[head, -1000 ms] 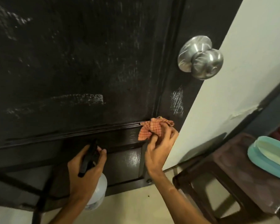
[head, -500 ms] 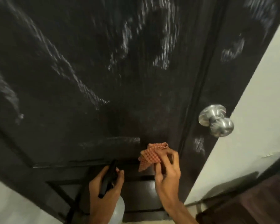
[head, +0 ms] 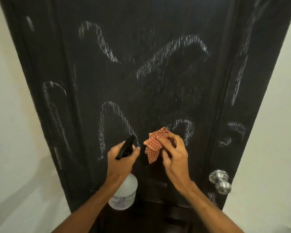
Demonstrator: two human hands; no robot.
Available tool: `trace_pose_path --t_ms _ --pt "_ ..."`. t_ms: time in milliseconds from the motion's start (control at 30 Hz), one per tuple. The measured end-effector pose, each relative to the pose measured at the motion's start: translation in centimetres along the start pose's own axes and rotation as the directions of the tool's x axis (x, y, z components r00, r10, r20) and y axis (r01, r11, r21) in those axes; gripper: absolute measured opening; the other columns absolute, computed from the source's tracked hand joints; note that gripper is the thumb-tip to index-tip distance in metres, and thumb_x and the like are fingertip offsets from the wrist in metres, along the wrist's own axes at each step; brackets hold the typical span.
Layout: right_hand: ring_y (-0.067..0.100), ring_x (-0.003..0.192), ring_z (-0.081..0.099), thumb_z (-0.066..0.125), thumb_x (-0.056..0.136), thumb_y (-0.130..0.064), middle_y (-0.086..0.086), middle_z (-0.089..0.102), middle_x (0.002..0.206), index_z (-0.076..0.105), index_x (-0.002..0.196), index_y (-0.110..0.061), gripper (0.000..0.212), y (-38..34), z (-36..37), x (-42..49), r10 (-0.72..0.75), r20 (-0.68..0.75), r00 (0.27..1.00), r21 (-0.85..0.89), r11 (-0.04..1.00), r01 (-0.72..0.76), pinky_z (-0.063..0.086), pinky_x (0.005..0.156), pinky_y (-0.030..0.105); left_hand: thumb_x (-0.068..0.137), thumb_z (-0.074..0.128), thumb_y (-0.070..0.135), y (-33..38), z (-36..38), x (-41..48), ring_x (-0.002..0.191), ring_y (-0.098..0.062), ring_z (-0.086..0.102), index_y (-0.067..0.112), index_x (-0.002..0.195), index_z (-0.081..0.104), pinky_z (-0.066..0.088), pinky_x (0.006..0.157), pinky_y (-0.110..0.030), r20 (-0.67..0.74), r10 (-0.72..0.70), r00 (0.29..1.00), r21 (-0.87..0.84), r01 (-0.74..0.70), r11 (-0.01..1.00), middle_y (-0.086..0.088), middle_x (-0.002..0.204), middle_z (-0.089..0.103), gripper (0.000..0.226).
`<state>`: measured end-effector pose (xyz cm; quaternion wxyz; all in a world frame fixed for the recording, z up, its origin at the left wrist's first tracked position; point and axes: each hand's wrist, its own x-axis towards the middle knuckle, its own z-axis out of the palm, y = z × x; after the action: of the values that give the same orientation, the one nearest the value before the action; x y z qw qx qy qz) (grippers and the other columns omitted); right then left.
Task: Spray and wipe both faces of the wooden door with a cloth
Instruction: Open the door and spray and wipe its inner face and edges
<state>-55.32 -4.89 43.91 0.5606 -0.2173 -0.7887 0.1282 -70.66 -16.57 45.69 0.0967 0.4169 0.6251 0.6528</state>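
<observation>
- The tall dark wooden door (head: pixel 158 78) fills the view, upright and facing us. Whitish looping streaks (head: pixel 173 47) run all over its upper panel and down both side rails.
- In front of the panel's lower middle, the red-and-white checked cloth (head: pixel 154 145) sits bunched in the right hand (head: pixel 175 153). The fingers curl round it and a corner dangles; whether cloth meets wood, I cannot tell.
- Just left of it, the left hand (head: pixel 121 158) wraps round the neck of the clear plastic spray bottle with a black trigger head (head: pixel 124 192). The nozzle points at the door and the body hangs below the fist.
- Progress call: this face looks sprayed and smeared, not finished. Those streaks want wiping out from top to bottom. The other face is out of sight, so I can't say where it stands.
- Room to move: there's a wide flat panel above and to either side of the hands, with nothing in the way. The vertical mouldings left and right look likely to interrupt long sideways strokes.
- Low on the right, the round steel door knob (head: pixel 220 181) sticks out near the door's edge, the one thing to steer around.
- Pale wall (head: pixel 10 115) flanks the door on both sides.
</observation>
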Motion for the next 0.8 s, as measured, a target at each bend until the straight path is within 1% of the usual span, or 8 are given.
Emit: trace_pose_path --t_ms 67,167,300,333,367,533,667,800 --pt "0.012 0.128 0.047 0.071 0.081 0.013 0.003 0.053 0.136 0.069 0.130 -0.016 0.058 -2.3 -1.2 2.7 -0.033 -0.003 0.999 -0.013 0.999 0.033 0.033 0.111 0.016 0.092 0.077 0.007 3.7 -1.1 1.1 0.040 -0.014 0.051 0.004 0.077 0.066 0.043 0.042 -0.032 -0.016 0.009 1.000 -0.002 -0.009 1.000 -0.024 0.066 0.065 0.019" --pt "0.013 0.128 0.048 0.069 0.085 0.008 0.004 0.055 0.135 0.069 0.130 -0.017 0.051 -5.6 -3.7 5.7 -0.106 -0.034 0.994 -0.009 0.994 0.106 0.033 0.110 0.014 0.092 0.079 0.013 8.9 -2.7 1.8 0.041 -0.018 0.053 0.007 0.079 0.069 0.043 0.041 -0.029 -0.035 0.005 0.999 -0.017 -0.005 1.000 -0.023 0.069 0.067 0.017" --pt "0.015 0.124 0.051 0.067 0.086 0.008 0.000 0.056 0.133 0.071 0.128 -0.021 0.051 -8.1 -5.6 12.1 -0.134 -0.138 0.981 -0.030 0.991 0.131 0.041 0.105 0.019 0.092 0.079 0.015 14.0 -4.4 4.6 0.040 -0.018 0.051 0.008 0.080 0.070 0.042 0.041 -0.028 -0.044 0.044 0.998 -0.033 -0.046 0.998 -0.016 0.072 0.072 0.016" --pt "0.015 0.122 0.051 0.066 0.087 0.008 -0.001 0.056 0.133 0.071 0.128 -0.022 0.052 -8.3 -6.0 12.4 -0.130 -0.158 0.979 -0.043 0.991 0.125 0.043 0.103 0.021 0.092 0.079 0.016 14.6 -4.7 4.5 0.041 -0.018 0.051 0.008 0.081 0.071 0.042 0.041 -0.028 -0.038 0.024 0.999 -0.048 -0.026 0.999 -0.015 0.072 0.073 0.016" --pt "0.015 0.121 0.052 0.066 0.087 0.008 -0.001 0.055 0.133 0.070 0.129 -0.023 0.052 -9.8 -6.5 14.7 -0.162 -0.205 0.965 -0.052 0.987 0.154 0.044 0.101 0.022 0.092 0.079 0.016 16.6 -5.9 5.6 0.042 -0.018 0.051 0.008 0.082 0.071 0.042 0.042 -0.028 -0.049 0.052 0.997 -0.064 -0.055 0.996 -0.016 0.073 0.073 0.015" --pt "0.016 0.112 0.055 0.063 0.094 -0.002 -0.002 0.055 0.128 0.065 0.134 -0.025 0.046 -12.7 -7.4 22.1 -0.199 -0.285 0.938 -0.149 0.976 0.162 0.053 0.088 0.032 0.092 0.079 0.018 21.7 -8.5 10.0 0.042 -0.018 0.052 0.006 0.082 0.072 0.043 0.042 -0.028 -0.026 0.111 0.993 -0.016 -0.112 0.994 -0.015 0.074 0.074 0.017" --pt "0.020 0.103 0.058 0.062 0.096 -0.010 -0.002 0.055 0.120 0.065 0.133 -0.026 0.041 -17.0 -7.9 30.6 -0.320 -0.347 0.882 -0.245 0.938 0.244 0.055 0.076 0.039 0.092 0.078 0.017 28.1 -11.1 15.7 0.042 -0.016 0.052 0.003 0.087 0.075 0.041 0.043 -0.028 -0.036 0.187 0.982 -0.063 -0.189 0.980 -0.016 0.073 0.075 0.016" --pt "0.021 0.101 0.059 0.058 0.099 -0.016 0.000 0.055 0.118 0.062 0.136 -0.026 0.039 -20.3 -6.7 37.2 -0.404 -0.346 0.847 -0.321 0.899 0.298 0.056 0.078 0.041 0.089 0.077 0.016 32.7 -13.3 21.0 0.041 -0.014 0.049 -0.001 0.085 0.076 0.041 0.043 -0.027 -0.049 0.190 0.981 -0.114 -0.194 0.974 -0.015 0.071 0.074 0.017"
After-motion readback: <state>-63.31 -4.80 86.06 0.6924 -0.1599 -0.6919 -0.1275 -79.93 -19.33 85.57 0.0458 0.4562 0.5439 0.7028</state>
